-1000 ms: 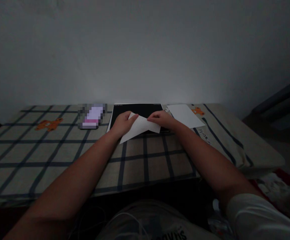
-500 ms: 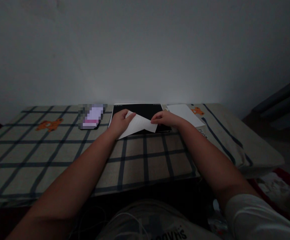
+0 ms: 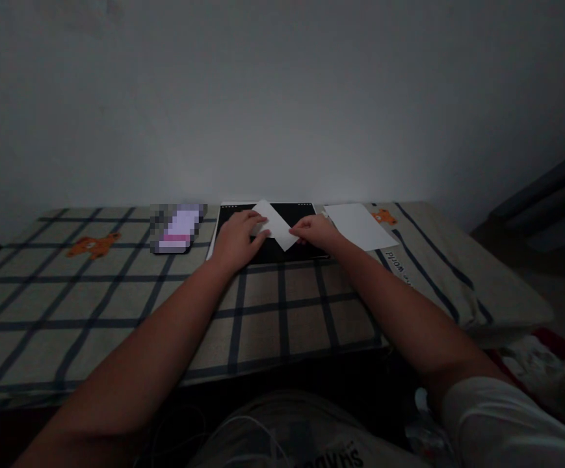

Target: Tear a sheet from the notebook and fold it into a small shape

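A folded white sheet of paper point(image 3: 276, 225) is held between both hands over a black board point(image 3: 306, 212) at the far side of the table. My left hand point(image 3: 236, 239) grips its left end, fingers curled over the paper. Pinching the sheet's right corner is my right hand point(image 3: 314, 231). The paper slants from upper left to lower right.
A checked cloth with orange bear prints covers the table point(image 3: 116, 299). A blurred phone-like object point(image 3: 177, 227) lies left of the board. Another white sheet point(image 3: 357, 224) lies to the right. A plain wall stands behind. Crumpled things point(image 3: 536, 367) lie low at right.
The paper was turned and folded smaller, moving from the board's near edge up onto the board. Both hands shifted slightly away from me with it.
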`<action>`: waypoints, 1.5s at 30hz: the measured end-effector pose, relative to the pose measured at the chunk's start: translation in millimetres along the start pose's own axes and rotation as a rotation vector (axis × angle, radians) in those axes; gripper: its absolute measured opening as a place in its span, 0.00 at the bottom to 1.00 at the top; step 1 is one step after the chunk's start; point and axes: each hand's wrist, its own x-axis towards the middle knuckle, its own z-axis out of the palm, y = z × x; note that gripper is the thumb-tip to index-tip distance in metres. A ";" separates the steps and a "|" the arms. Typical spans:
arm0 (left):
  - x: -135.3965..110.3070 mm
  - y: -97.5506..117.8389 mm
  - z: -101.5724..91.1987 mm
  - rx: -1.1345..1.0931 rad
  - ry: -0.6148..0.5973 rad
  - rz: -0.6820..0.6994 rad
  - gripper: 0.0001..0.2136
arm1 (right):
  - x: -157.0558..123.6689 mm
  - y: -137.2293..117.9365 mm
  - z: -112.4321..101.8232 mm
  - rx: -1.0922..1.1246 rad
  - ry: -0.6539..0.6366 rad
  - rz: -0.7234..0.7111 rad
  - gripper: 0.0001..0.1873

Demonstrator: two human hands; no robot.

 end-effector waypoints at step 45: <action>-3.0 -10.4 17.2 -0.089 -0.457 0.094 0.35 | 8.3 26.5 -0.4 -0.554 -0.066 -0.639 0.18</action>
